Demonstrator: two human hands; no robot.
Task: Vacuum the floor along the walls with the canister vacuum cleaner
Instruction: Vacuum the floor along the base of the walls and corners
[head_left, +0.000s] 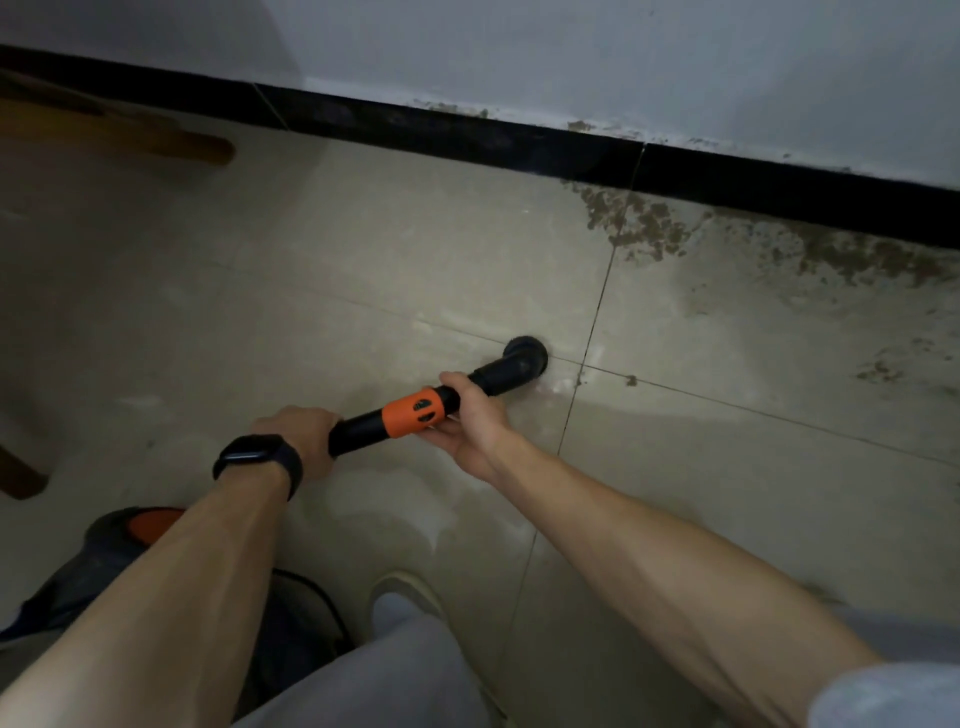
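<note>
A black vacuum wand with an orange collar (415, 410) runs from lower left to upper right over the beige tiled floor (363, 270). Its round brush nozzle (525, 355) touches the floor on a grout line, well short of the wall. My left hand (304, 436), with a dark watch on the wrist, grips the wand's rear end. My right hand (475, 415) holds the wand just ahead of the orange collar, thumb over the top. The dark canister body with an orange patch (132, 530) sits low at the left, partly hidden behind my left forearm.
A black baseboard (519, 140) runs along the grey wall (571, 62). Brown dirt stains (644, 223) spread over the floor by the baseboard at the right. Wooden furniture legs (171, 143) stand at the far left. My shoe (402, 597) is below the wand.
</note>
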